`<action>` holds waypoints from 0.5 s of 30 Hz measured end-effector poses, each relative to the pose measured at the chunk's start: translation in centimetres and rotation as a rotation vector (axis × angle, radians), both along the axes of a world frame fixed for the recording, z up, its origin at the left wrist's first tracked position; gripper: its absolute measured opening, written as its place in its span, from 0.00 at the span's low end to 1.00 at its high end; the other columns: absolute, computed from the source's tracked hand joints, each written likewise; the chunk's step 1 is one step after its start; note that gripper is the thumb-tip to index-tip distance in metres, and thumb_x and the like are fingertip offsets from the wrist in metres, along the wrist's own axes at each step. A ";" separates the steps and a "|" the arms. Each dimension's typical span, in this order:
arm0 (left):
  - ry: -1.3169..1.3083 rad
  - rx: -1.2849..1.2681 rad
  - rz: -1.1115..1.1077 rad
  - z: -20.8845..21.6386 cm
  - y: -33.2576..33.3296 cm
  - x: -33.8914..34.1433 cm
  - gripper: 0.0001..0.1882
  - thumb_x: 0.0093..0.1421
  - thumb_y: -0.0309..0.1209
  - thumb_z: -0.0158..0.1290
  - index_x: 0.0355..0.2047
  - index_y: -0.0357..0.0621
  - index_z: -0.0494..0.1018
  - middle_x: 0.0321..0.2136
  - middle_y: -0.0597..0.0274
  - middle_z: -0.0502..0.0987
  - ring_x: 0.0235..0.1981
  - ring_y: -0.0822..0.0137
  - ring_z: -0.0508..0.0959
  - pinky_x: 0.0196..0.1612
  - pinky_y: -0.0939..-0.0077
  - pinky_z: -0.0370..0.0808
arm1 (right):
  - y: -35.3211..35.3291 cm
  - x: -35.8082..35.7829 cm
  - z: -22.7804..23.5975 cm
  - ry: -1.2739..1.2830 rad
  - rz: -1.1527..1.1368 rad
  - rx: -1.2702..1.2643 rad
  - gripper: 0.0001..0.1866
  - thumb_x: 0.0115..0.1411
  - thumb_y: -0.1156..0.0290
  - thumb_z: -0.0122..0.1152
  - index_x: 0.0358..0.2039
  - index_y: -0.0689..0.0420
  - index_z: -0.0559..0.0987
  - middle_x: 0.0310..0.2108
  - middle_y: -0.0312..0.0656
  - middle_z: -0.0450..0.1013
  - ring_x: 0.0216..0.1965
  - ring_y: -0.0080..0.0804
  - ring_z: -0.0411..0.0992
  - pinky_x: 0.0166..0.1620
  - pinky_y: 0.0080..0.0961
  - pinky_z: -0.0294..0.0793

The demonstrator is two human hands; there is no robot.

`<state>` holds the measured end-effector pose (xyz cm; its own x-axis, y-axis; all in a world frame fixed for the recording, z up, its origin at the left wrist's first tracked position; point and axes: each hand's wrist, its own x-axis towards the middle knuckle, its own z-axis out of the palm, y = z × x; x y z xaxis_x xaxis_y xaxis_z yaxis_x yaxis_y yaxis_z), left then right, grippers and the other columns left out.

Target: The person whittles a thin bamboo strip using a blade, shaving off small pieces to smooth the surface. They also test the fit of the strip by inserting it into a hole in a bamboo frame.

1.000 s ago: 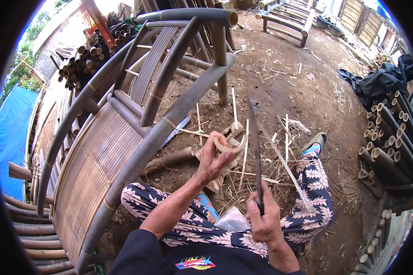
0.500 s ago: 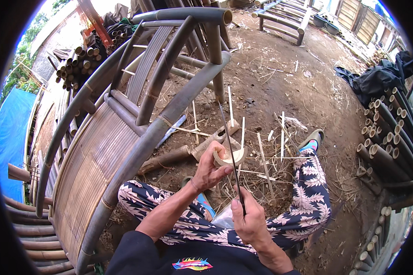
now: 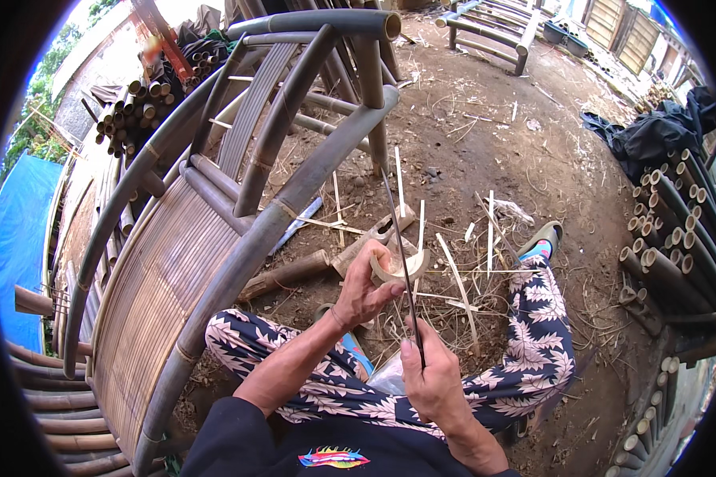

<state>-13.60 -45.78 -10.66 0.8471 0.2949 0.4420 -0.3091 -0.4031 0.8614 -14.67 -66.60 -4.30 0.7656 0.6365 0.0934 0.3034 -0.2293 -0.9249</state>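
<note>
My left hand (image 3: 363,288) grips a short ring of cut bamboo (image 3: 396,267) held above the ground between my knees. My right hand (image 3: 432,375) is closed on the handle of a long thin knife (image 3: 399,246), whose blade rises past the ring's right side and touches it. Thin bamboo slivers (image 3: 453,278) lie scattered on the dirt just beyond both hands. My legs in patterned trousers (image 3: 537,334) frame the spot, one foot in a sandal (image 3: 539,238).
A large bamboo bench frame (image 3: 239,238) with a slatted seat stands close on my left. Stacks of bamboo poles (image 3: 672,238) lie at the right and more poles (image 3: 135,111) at the far left. A short bamboo log (image 3: 286,274) rests on the dirt.
The knife has swung from the right side toward the ring and now stands against it. My left hand with the ring has stayed nearly in place.
</note>
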 end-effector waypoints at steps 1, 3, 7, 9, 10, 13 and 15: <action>0.002 -0.004 -0.001 -0.1 0.0 0.0 0.30 0.54 0.55 0.62 0.34 0.42 0.62 0.30 0.62 0.63 0.32 0.66 0.65 0.37 0.72 0.66 | 0.1 0.0 0.1 -0.010 -0.003 -0.003 0.21 0.68 0.66 0.50 0.54 0.70 0.70 0.27 0.50 0.74 0.24 0.34 0.74 0.31 0.29 0.74; 0.006 0.006 -0.006 0.1 0.1 0.0 0.30 0.54 0.56 0.62 0.33 0.42 0.62 0.30 0.62 0.63 0.32 0.66 0.65 0.37 0.72 0.67 | 0.3 0.0 -0.1 -0.100 -0.020 0.042 0.21 0.68 0.67 0.50 0.53 0.70 0.70 0.30 0.54 0.75 0.28 0.39 0.76 0.34 0.31 0.75; 0.035 -0.022 -0.001 0.3 0.0 -0.1 0.31 0.54 0.57 0.61 0.33 0.42 0.62 0.30 0.61 0.64 0.33 0.66 0.66 0.39 0.71 0.67 | 0.3 0.0 0.3 -0.038 -0.019 0.034 0.20 0.68 0.67 0.50 0.53 0.70 0.70 0.35 0.59 0.76 0.34 0.48 0.78 0.40 0.33 0.76; 0.080 0.016 0.005 0.8 0.1 -0.1 0.31 0.56 0.58 0.60 0.35 0.41 0.63 0.31 0.60 0.65 0.35 0.65 0.68 0.41 0.71 0.68 | 0.3 0.4 0.9 0.018 -0.013 0.010 0.20 0.67 0.68 0.52 0.52 0.72 0.70 0.38 0.63 0.75 0.38 0.57 0.76 0.42 0.40 0.76; 0.103 0.036 0.008 1.2 0.2 0.0 0.31 0.56 0.58 0.59 0.35 0.41 0.63 0.32 0.59 0.66 0.36 0.65 0.68 0.43 0.71 0.68 | 0.4 0.7 1.1 0.046 -0.009 -0.002 0.20 0.66 0.69 0.52 0.51 0.73 0.70 0.39 0.65 0.74 0.40 0.61 0.76 0.43 0.43 0.76; -0.234 0.262 0.249 6.2 0.5 2.2 0.34 0.59 0.58 0.55 0.47 0.37 0.65 0.41 0.52 0.69 0.45 0.57 0.72 0.51 0.65 0.69 | 0.3 2.2 1.7 0.138 -0.061 -0.045 0.19 0.66 0.68 0.51 0.51 0.70 0.71 0.36 0.65 0.75 0.38 0.62 0.76 0.41 0.44 0.76; -0.323 0.513 0.311 11.1 0.8 4.1 0.35 0.62 0.57 0.51 0.52 0.37 0.66 0.47 0.50 0.70 0.51 0.55 0.71 0.57 0.60 0.65 | 0.9 3.3 1.9 0.118 -0.070 -0.054 0.18 0.67 0.67 0.50 0.51 0.69 0.71 0.35 0.65 0.75 0.37 0.62 0.76 0.40 0.44 0.75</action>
